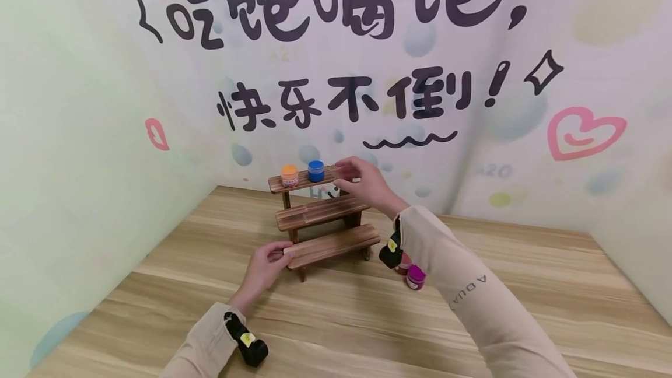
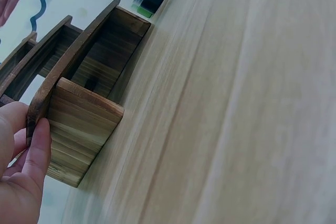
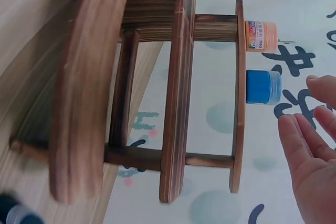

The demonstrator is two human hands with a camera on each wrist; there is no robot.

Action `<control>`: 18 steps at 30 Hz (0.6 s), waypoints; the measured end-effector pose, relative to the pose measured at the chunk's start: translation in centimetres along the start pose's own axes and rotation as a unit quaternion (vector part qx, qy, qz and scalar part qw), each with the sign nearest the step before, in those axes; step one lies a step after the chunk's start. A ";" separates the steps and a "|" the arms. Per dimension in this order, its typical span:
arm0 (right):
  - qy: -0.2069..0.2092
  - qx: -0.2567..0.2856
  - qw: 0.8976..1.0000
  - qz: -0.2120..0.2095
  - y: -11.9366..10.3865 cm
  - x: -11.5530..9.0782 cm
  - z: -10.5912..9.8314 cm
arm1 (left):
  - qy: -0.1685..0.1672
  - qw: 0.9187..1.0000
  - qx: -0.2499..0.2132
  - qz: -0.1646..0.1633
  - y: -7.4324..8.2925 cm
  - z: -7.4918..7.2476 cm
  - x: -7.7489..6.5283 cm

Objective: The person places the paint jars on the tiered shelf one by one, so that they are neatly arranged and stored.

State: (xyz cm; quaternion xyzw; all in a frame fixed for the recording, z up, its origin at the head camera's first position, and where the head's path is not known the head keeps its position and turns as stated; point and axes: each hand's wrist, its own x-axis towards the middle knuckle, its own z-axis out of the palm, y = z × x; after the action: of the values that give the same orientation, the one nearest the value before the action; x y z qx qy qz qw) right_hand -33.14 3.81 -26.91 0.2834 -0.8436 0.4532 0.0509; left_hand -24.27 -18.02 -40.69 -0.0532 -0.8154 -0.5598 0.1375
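A three-tier wooden step rack (image 1: 336,245) stands on the table. On its top tier sit an orange paint jar (image 1: 289,176) and, to the right of it, a blue paint jar (image 1: 316,171). My left hand (image 1: 269,267) pinches the left end of the bottom tier; the left wrist view shows thumb and fingers (image 2: 38,156) at the board's edge. Near the top tier's right part is my right hand (image 1: 364,182), its fingers loosely extended. In the right wrist view a gap separates that hand (image 3: 312,166) from the blue jar (image 3: 262,87), and it holds nothing.
Right of the rack, partly behind my right sleeve, a purple paint jar (image 1: 416,279) and a reddish jar (image 1: 403,265) are on the wood-grain table (image 1: 336,331). A printed white backdrop (image 1: 294,74) hangs behind the rack. A pale wall (image 1: 68,133) borders the left side.
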 end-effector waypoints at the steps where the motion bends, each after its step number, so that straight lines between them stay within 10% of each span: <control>1: 0.000 -0.003 1.000 -0.006 0.1 -0.3 -0.2 | 0.000 1.000 0.002 0.001 0.0 0.0 0.0; 18: -0.023 -0.007 1.000 0.016 2.3 -8.3 -4.6 | -0.003 1.000 0.012 -0.012 0.2 0.0 -0.1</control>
State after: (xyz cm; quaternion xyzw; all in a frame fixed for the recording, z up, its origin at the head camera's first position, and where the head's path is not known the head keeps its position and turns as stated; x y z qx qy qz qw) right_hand -28.25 12.05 -28.76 0.2799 -0.8522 0.4413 0.0263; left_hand -24.14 -17.98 -40.50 -0.0436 -0.8228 -0.5518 0.1288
